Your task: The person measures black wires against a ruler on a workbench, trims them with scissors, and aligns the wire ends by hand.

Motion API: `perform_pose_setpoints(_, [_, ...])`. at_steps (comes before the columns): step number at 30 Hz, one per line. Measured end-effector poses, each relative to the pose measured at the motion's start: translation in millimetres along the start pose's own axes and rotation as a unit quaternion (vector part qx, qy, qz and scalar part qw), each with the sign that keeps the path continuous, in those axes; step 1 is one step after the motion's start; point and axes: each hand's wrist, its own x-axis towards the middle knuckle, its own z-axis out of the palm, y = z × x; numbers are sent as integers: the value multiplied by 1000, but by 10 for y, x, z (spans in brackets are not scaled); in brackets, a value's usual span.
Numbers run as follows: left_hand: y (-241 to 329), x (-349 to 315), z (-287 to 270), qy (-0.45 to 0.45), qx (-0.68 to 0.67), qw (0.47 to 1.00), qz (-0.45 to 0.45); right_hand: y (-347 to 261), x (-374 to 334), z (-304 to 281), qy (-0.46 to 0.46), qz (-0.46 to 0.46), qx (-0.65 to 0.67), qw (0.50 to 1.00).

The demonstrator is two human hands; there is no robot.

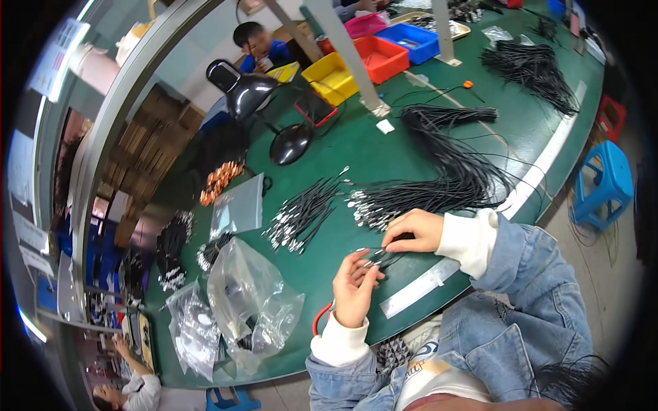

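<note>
Near the table's front edge, my left hand (354,288) is palm up with its fingers curled around the silver ends of a few thin black cables (392,259). My right hand (416,231) reaches over from the right, thumb and fingers pinched on the same cables. How many strands lie in each hand is too small to tell. Just beyond the hands spreads a large bundle of black cables (449,175) with silver tips. Left of it is a smaller pile of short black cables (306,212), also silver-tipped.
Clear plastic bags (253,294) and a flat bag (238,205) lie left on the green table (308,270). A black lamp (291,144), orange-tipped parts (221,183), and yellow, red (384,60) and blue bins stand farther back. A white strip (412,293) runs along the front edge. Other people sit nearby.
</note>
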Motion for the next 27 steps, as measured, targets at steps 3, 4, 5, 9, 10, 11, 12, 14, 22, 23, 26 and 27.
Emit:
perform_pose_setpoints(3, [26,-21,3,-2,3,1000,2,17,11,7,-18,-11,13,1000])
perform_pose_setpoints(4, [30,-16,21,-5,9,1000,6,14,0,-7,-19,-4,10,1000])
perform_pose_setpoints(5, [24,-9,41,-24,6,1000,8,15,-20,-24,-19,4,7,1000])
perform_pose_setpoints(9, [17,-12,45,-42,12,999,14,85,-49,0,-18,-30,-25,999])
perform_pose_setpoints(10, [30,-23,47,-33,20,999,18,87,-53,0,-17,-31,-15,999])
perform_pose_setpoints(11, [50,-24,54,-24,27,999,21,86,-48,-9,-16,-33,-5,999])
perform_pose_setpoints(12, [63,-25,52,-19,39,999,24,92,-40,1,-16,-35,1,999])
perform_pose_setpoints(14, [76,-34,54,-24,42,998,26,72,-40,6,-16,-26,-2,1000])
perform_pose_setpoints(22, [75,-37,56,-29,57,998,19,81,-42,20,-28,-24,-2,999])
perform_pose_setpoints(23, [77,-38,56,-28,61,998,19,75,-39,19,-31,-23,-1,999])
perform_pose_setpoints(26, [83,-35,72,-30,61,998,18,87,-51,15,-31,-23,-5,999])
perform_pose_setpoints(27, [77,-33,72,-32,60,998,16,81,-52,12,-29,-21,-4,999])
